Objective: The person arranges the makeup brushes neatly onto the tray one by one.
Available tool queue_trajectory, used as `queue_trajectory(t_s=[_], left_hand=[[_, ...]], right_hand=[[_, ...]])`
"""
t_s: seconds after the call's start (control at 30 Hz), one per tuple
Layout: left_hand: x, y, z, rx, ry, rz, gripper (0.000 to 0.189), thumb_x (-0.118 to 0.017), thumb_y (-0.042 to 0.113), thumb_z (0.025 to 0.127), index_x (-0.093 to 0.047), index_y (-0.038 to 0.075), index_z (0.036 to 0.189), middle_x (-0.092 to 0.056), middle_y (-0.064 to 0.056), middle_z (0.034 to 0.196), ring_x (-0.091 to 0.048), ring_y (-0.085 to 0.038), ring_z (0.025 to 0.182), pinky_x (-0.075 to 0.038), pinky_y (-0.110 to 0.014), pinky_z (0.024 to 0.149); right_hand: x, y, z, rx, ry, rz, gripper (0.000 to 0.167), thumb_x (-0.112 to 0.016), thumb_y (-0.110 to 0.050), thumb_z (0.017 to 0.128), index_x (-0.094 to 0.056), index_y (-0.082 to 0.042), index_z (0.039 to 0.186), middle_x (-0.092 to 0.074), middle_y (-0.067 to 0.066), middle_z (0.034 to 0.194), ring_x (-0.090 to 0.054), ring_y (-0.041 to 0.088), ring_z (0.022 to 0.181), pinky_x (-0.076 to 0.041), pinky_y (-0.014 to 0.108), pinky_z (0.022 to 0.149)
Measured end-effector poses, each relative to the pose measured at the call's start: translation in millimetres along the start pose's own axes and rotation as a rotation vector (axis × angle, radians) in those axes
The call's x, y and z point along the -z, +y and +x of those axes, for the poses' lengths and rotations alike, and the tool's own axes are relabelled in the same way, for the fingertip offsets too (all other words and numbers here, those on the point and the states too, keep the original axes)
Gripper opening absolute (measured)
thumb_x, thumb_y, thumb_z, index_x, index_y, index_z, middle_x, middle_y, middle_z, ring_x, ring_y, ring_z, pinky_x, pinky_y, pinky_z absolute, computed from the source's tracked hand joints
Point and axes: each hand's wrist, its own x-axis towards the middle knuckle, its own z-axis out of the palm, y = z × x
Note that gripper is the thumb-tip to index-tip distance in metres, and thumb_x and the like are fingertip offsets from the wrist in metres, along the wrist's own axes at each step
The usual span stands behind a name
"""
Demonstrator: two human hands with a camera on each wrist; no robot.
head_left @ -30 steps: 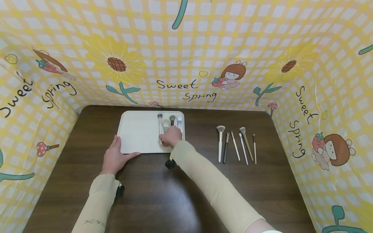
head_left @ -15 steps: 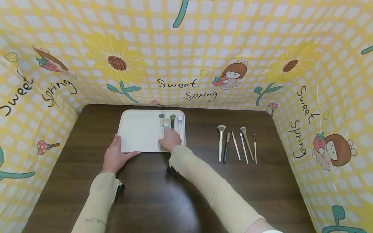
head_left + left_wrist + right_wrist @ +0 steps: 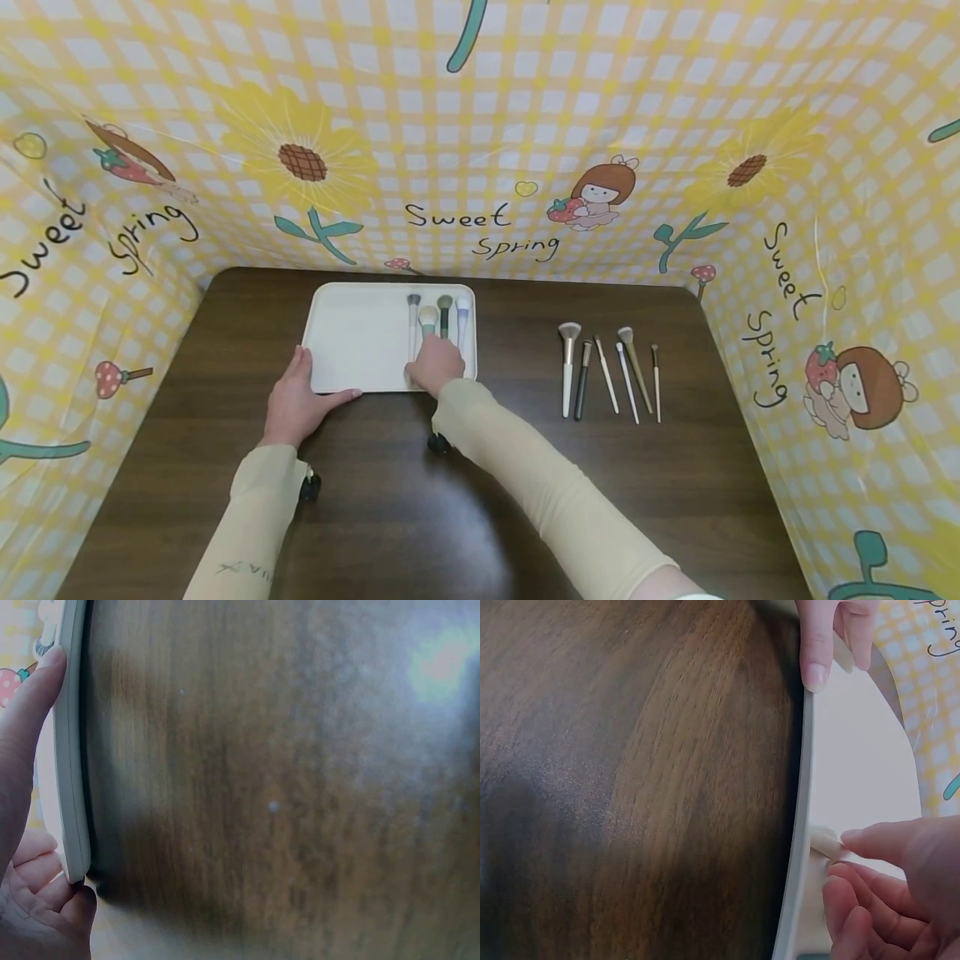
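A white tray [image 3: 356, 337] lies near the back of the table, left of centre. My left hand [image 3: 294, 408] holds its near left corner, thumb along the front rim and fingers against the left side. On the tray's right part, several makeup brushes lie side by side, bristles toward the back. Over their handles is my right hand [image 3: 437, 364], hiding the lower parts. Between its thumb and fingers it pinches the pale handle [image 3: 826, 844] of the leftmost makeup brush [image 3: 413, 317]. Beside that one are a pale-bristled brush [image 3: 428, 317], a dark green-tipped brush [image 3: 445, 307] and a lilac-and-white brush [image 3: 462, 315].
Right of the tray, several more brushes lie loosely on the dark wooden table [image 3: 390, 517], among them a large white-handled brush [image 3: 567, 367] and a gold-handled brush [image 3: 633, 367]. A yellow checked cloth [image 3: 450, 150] walls the back and sides.
My right hand has moved slightly toward me and to the left, showing more of the brush heads. The left hand and the tray keep their places.
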Motion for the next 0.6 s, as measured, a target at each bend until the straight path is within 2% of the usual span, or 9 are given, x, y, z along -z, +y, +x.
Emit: queue_trajectory(t_s=[0.2,0.3,0.43,0.6], left_hand=[[0.6,1.4,-1.0,0.004,-0.006,-0.005,0.130,-0.082,0.066,0.074,-0.019,-0.013,0.156,-0.012,-0.034,0.161,-0.024,-0.056,0.142,-0.029,-0.065,0.110],[0.9,1.1,-0.9,0.002,-0.006,-0.002,0.130,-0.082,0.065,0.074,-0.019,-0.013,0.156,-0.012,-0.034,0.161,-0.025,-0.056,0.142,-0.029,-0.065,0.110],[0.5,0.5,-0.4,0.002,-0.009,-0.001,0.131,-0.082,0.066,0.074,-0.018,-0.013,0.156,-0.012,-0.034,0.162,-0.024,-0.056,0.142,-0.029,-0.066,0.110],[0.6,1.1,-0.3,0.005,-0.016,0.001,0.132,-0.081,0.068,0.074,-0.017,-0.013,0.156,-0.011,-0.034,0.162,-0.024,-0.056,0.142,-0.029,-0.066,0.110]], right_hand=[[5.7,2.3,-4.9,0.029,-0.017,0.088,0.041,-0.072,-0.034,0.089,-0.060,-0.015,0.055,-0.058,-0.001,0.055,-0.056,0.015,0.053,-0.046,0.030,0.045],[10.7,3.1,-7.5,0.051,-0.015,0.163,0.043,-0.071,-0.036,0.091,-0.065,-0.016,0.055,-0.059,-0.004,0.052,-0.056,0.014,0.052,-0.045,0.030,0.046],[18.5,5.5,-10.8,0.068,0.008,0.252,0.033,-0.073,-0.038,0.092,-0.074,-0.016,0.068,-0.062,-0.007,0.059,-0.058,0.012,0.057,-0.047,0.028,0.051],[28.2,11.2,-12.6,0.079,0.039,0.334,0.026,-0.074,-0.038,0.093,-0.076,-0.015,0.083,-0.065,-0.006,0.069,-0.059,0.012,0.064,-0.047,0.028,0.057]])
